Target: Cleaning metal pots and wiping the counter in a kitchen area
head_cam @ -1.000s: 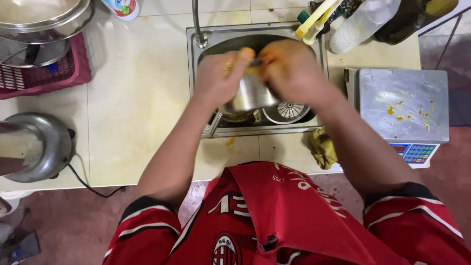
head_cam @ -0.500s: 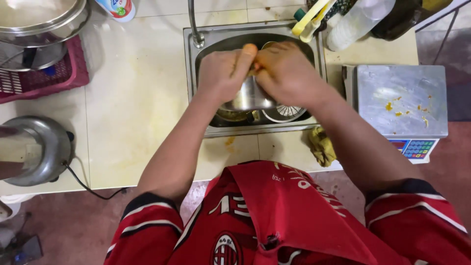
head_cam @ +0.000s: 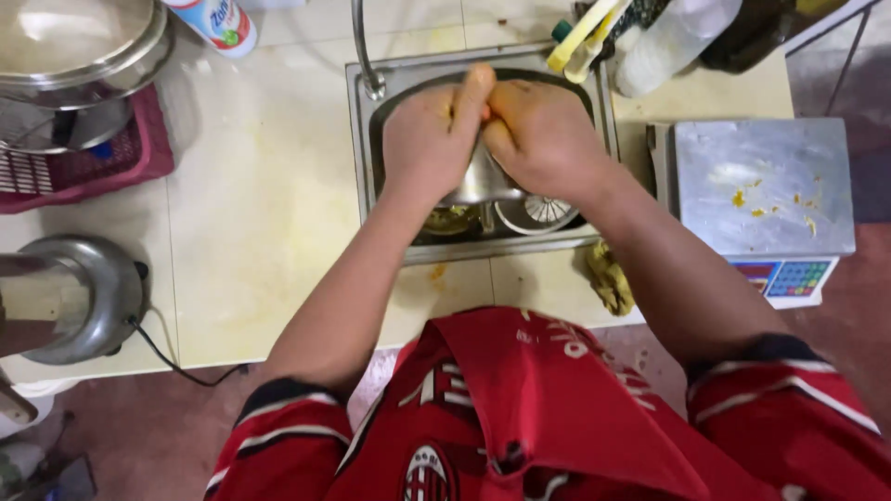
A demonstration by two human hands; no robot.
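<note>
Both my hands are pressed together over the steel sink. My left hand and my right hand are clasped palm to palm around a small orange-yellow lump, of which only a sliver shows between them. My fingers are stained yellow. Right under the hands, inside the sink, stands a steel cup. A round drain strainer lies next to it on the sink floor.
The curved tap rises at the sink's back left. A steel-topped scale with yellow scraps stands to the right, with a yellow cloth at the counter edge. On the left are a red basket and a corded steel appliance.
My hands have come closer together, from apart with fingers over the cup to palms pressed tight. They have also risen slightly toward the back of the sink.
</note>
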